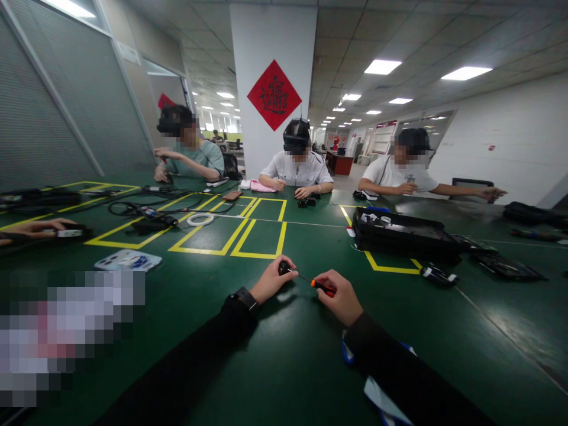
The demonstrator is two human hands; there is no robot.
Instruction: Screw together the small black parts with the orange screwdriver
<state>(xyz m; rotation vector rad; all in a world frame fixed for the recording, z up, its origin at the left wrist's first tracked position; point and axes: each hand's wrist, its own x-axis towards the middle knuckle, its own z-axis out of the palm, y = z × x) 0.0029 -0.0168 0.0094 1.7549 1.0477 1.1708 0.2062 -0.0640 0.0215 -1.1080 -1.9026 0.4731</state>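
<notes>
My left hand [268,286] is closed, pinching a small dark rounded part [283,268] between thumb and fingers. My right hand [345,300] grips the orange-and-black handle of a screwdriver [323,287]. Its thin shaft points left toward the part in my left hand; whether the tip touches it is too small to tell. Both hands are just above the green tabletop [284,367], near the middle of the view. Under my right forearm, a blue-edged item [348,350] is mostly hidden by the sleeve.
A phone [128,260] lies to the left, with black cables [133,208] and a white cable coil [200,219] beyond. On the right are a black tray [408,234] and a small black device [438,276]. Several people sit around the table; a co-worker's hand [39,227] is at far left.
</notes>
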